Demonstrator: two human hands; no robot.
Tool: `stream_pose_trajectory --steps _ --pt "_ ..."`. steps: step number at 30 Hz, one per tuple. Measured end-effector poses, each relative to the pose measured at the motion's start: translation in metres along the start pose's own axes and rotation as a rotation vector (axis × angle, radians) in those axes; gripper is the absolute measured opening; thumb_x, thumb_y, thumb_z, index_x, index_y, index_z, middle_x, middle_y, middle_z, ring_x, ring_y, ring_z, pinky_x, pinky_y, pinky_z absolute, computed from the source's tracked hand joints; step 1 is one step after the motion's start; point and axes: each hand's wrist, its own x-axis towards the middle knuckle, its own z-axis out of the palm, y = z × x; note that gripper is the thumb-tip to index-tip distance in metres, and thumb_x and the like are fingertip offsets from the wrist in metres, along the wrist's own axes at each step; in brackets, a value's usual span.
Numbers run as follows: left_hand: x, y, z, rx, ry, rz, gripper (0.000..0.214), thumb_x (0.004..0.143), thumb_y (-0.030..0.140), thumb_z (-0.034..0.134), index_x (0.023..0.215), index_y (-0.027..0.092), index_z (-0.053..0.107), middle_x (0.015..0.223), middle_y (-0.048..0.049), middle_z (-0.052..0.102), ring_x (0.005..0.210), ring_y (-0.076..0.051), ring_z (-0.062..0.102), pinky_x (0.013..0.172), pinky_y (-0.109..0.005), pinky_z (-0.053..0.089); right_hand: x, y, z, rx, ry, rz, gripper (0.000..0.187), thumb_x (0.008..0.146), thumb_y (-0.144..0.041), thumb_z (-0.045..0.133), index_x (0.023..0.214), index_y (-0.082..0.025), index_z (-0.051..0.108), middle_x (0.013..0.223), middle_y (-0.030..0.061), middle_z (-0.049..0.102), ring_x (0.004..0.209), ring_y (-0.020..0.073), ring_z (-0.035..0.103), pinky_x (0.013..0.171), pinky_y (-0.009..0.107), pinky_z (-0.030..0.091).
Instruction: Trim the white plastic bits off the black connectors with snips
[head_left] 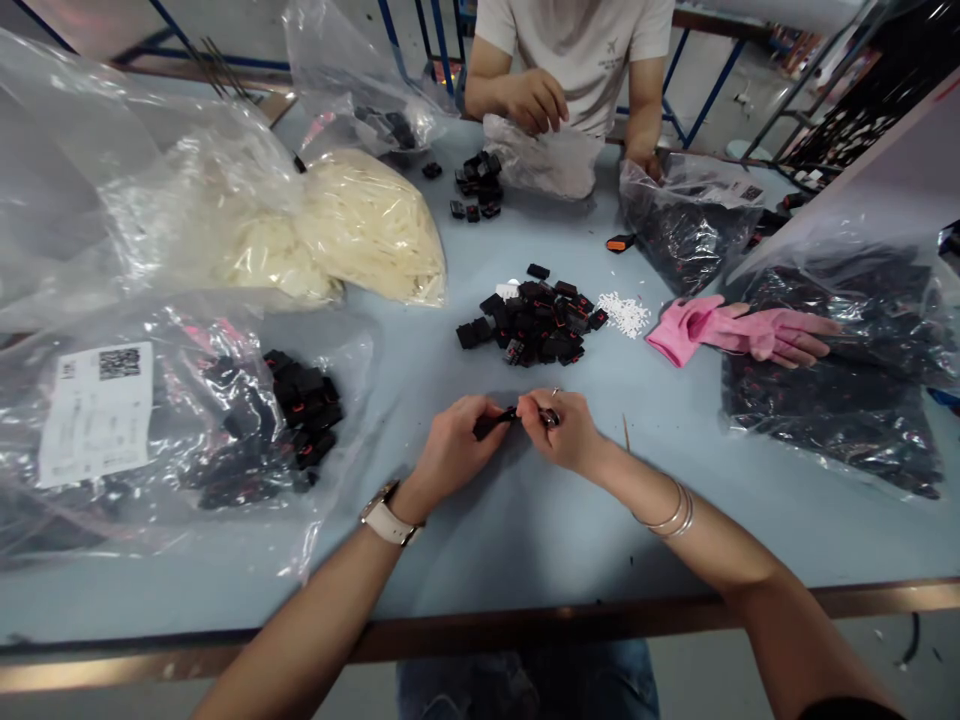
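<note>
My left hand [459, 442] pinches a small black plastic part [489, 426] over the blue-grey table, near its front half. Close beside it, my right hand [564, 428] is closed around a slim dark tool [551, 416] with a shiny rounded end. The tool's tip meets the black part between the two hands, but the fingers cover most of the contact. Just beyond my hands lies a heap of black plastic connectors [544, 325], some with orange-red bits. To the heap's right is a small pile of tiny white pieces [624, 314].
Clear bags of black parts lie left [300, 400] and right [832, 400]. A bag of cream-coloured pieces [375, 225] stands back left. Pink gloves [739, 330] lie at right. Opposite, a person in a white shirt [577, 60] handles plastic bags. A thin stick [626, 432] lies by my right wrist.
</note>
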Motion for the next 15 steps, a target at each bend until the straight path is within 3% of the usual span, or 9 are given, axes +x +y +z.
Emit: stream_pose_trajectory --steps 8,15 --pt "0.001 0.0017 -0.0011 -0.01 0.004 -0.015 0.003 0.079 0.023 0.06 0.079 0.019 0.06 0.074 -0.0022 0.067 0.065 -0.015 0.062 0.057 -0.026 0.047 0.0005 0.0 -0.0062 0.11 0.139 0.097 0.044 0.098 -0.038 0.032 0.068 -0.02 0.06 0.048 -0.0021 0.052 0.044 0.0098 0.048 0.049 0.023 0.038" --pt "0.0013 0.002 -0.0014 -0.005 -0.006 -0.027 0.003 0.079 0.021 0.06 0.08 0.019 0.061 0.075 -0.0021 0.067 0.065 -0.015 0.062 0.057 -0.026 0.047 0.0019 0.0005 -0.0064 0.082 0.118 0.087 0.045 0.098 -0.038 0.032 0.067 -0.02 0.059 0.05 -0.0014 0.054 0.045 0.0092 0.05 0.051 0.022 0.038"
